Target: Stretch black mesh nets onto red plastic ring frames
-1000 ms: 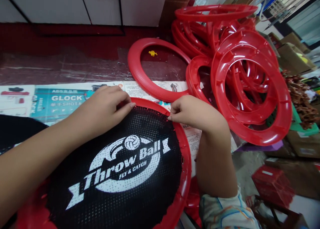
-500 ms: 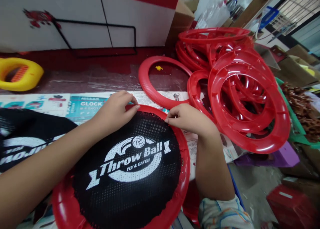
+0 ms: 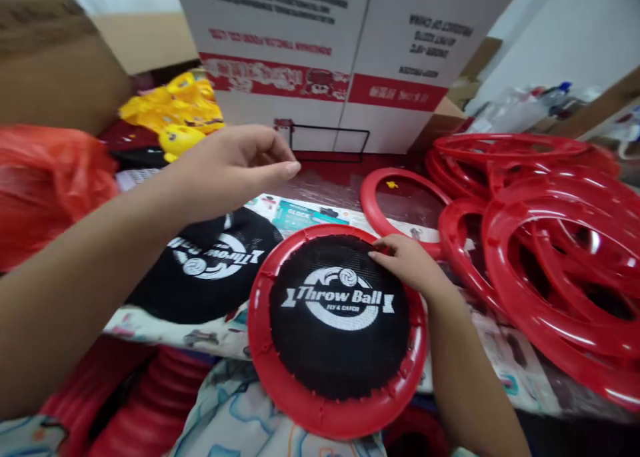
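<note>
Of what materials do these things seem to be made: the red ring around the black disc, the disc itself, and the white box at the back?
Red ring: probably hard plastic, smooth and glossy, since bright reflections lie on it. Black disc: likely mesh cloth, dull, with a fine dotted texture and white print; fibre unclear. White box: seems cardboard, matt, with flat printed panels.

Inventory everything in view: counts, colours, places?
Near ring: 1, red, front centre
Mesh: 1, black, across it
Second mesh: 1, black, left
Loose ring: 1, red, behind
Small piece: 1, yellow, inside it
Piled rings: several, red, right
Wire frame: 1, black, back
Printed carton: 1, white-red, back
Yellow items: uncounted, yellow, back left
Plastic bag: 1, red, left
Cardboard: uncounted, brown, back
Printed sheeting: uncounted, multicoloured, tabletop
Left hand: 1, bare, raised, left
Right hand: 1, bare, mesh edge
</note>
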Tool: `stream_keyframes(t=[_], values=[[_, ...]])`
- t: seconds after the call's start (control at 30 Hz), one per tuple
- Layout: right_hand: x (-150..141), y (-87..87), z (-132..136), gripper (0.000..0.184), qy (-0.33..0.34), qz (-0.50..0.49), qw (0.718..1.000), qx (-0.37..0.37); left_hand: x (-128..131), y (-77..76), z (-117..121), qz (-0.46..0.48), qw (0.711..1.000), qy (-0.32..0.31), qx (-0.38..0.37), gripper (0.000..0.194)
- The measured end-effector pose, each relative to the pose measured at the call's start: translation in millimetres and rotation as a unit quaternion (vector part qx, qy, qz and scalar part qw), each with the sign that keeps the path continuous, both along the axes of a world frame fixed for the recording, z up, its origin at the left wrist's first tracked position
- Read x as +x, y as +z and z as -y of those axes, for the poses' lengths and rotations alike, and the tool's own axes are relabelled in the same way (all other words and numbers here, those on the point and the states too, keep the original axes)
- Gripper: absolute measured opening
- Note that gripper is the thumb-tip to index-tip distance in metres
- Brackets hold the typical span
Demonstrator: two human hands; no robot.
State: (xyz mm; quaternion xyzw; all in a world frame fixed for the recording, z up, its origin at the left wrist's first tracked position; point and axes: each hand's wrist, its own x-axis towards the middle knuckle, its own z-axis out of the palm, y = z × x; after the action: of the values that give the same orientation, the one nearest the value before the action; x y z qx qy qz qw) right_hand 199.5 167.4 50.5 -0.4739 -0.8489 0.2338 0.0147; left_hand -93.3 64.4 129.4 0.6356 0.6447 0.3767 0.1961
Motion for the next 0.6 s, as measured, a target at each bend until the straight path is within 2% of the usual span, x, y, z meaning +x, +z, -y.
stream_keyframes(t=[0.03, 0.1, 0.17, 0.27, 0.3, 0.33, 0.37, 0.43, 0.6], values=[[-1, -1.3, -2, 0.027, 0.004, 0.005, 1.0, 0.003, -9, -3.6, 17, -0.01, 1.0, 0.025, 0.002, 0.024], [-3, -3.6, -6, 0.028, 0.011, 0.016, 1.0, 0.007, -22, -26.5, 51, -0.036, 0.997, 0.049, -0.052, 0.028], [-2, -5.8, -9, 0.027, 0.017, 0.025, 1.0, 0.009, -26, -66.5, 84, -0.084, 0.991, 0.056, -0.087, 0.032], [-2, -8.1, -8, 0.027, 0.022, 0.036, 0.999, 0.015, -18, -135.8, 123, -0.118, 0.99, 0.043, -0.07, 0.03], [-2, -8.3, -6, 0.027, 0.023, 0.038, 0.999, 0.02, -13, -155.0, 133, -0.135, 0.988, 0.024, -0.07, 0.028], [-2, -8.2, -4, 0.027, 0.023, 0.041, 0.999, 0.027, -6, -170.2, 140, -0.157, 0.986, 0.038, -0.049, 0.027], [-2, -7.7, -2, 0.027, 0.022, 0.043, 0.998, 0.036, 2, -180.8, 145, -0.18, 0.979, 0.081, -0.04, 0.031], [-1, -5.8, 1, 0.027, 0.015, 0.047, 0.997, 0.06, 19, -188.5, 147, -0.196, 0.969, 0.142, -0.051, 0.04], [1, -5.7, 0, 0.037, -0.06, 0.053, 0.986, 0.148, 49, -175.7, 127, -0.141, 0.97, 0.134, -0.144, 0.041]])
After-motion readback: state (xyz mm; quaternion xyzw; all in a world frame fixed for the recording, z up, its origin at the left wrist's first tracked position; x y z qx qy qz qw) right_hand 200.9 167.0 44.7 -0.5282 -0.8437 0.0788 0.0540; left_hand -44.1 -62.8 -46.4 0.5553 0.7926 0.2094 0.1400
